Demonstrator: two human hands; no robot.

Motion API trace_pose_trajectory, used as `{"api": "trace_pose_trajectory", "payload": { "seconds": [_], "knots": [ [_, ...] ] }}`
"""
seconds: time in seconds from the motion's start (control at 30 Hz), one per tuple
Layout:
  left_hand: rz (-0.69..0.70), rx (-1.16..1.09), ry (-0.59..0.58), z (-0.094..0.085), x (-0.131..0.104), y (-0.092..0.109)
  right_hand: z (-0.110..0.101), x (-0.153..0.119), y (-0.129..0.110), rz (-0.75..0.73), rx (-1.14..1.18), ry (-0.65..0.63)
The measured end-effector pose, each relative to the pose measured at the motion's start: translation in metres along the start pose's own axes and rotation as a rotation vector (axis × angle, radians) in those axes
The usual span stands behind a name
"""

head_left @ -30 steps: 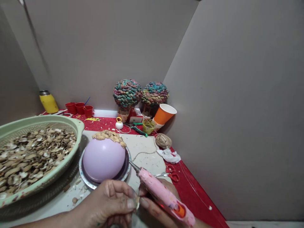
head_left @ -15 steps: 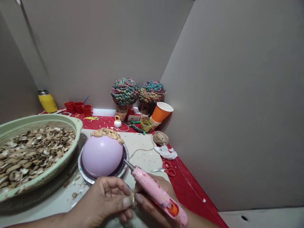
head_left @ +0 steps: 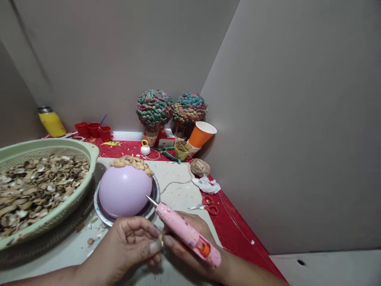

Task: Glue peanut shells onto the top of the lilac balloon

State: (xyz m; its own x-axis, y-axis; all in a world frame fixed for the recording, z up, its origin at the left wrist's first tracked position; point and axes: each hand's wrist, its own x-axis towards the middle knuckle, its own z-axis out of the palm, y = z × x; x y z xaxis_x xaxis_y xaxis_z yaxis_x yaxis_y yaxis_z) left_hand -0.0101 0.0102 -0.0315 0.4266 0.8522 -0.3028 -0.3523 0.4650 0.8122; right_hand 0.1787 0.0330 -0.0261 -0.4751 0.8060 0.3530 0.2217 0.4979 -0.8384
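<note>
My left hand (head_left: 131, 246) pinches a small peanut shell piece (head_left: 160, 239) between thumb and fingertips. My right hand (head_left: 187, 260) is closed around a pink glue gun (head_left: 178, 226); its thumb and fingertip also meet the shell. The gun's metal nozzle points up and left, close to the lilac balloon (head_left: 125, 190). That balloon rests in a metal bowl (head_left: 156, 194), just beyond my hands. Peanut shells (head_left: 131, 163) cover its far top side, while the near side is bare.
A green basket (head_left: 94, 153) of shells stands at left. Red scissors (head_left: 211, 209), a twine ball (head_left: 200, 167) and crumpled white tissue (head_left: 206, 185) lie right. Behind are two colourful shell-covered balls (head_left: 154, 108) on cups, pliers (head_left: 171, 157), an orange cup (head_left: 201, 136), red cups (head_left: 104, 134) and a yellow bottle (head_left: 52, 124).
The whole scene sits slightly higher and further left as the view shifts. Both hands keep their hold on the shell and glue gun. The nozzle now overlaps the balloon's right edge in view.
</note>
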Motion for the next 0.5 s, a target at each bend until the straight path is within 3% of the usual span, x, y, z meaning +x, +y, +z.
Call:
{"api": "trace_pose_trajectory", "payload": {
  "seconds": [0.23, 0.5],
  "knots": [
    [0.044, -0.001, 0.025, -0.0024, -0.0013, -0.0062, -0.0023, -0.0005, -0.0028, -0.021, -0.013, -0.037],
    [0.126, 0.079, 0.051, 0.0047, -0.0038, -0.0003, 0.0000, -0.0045, 0.0058, -0.049, -0.033, -0.071]
  ]
}}
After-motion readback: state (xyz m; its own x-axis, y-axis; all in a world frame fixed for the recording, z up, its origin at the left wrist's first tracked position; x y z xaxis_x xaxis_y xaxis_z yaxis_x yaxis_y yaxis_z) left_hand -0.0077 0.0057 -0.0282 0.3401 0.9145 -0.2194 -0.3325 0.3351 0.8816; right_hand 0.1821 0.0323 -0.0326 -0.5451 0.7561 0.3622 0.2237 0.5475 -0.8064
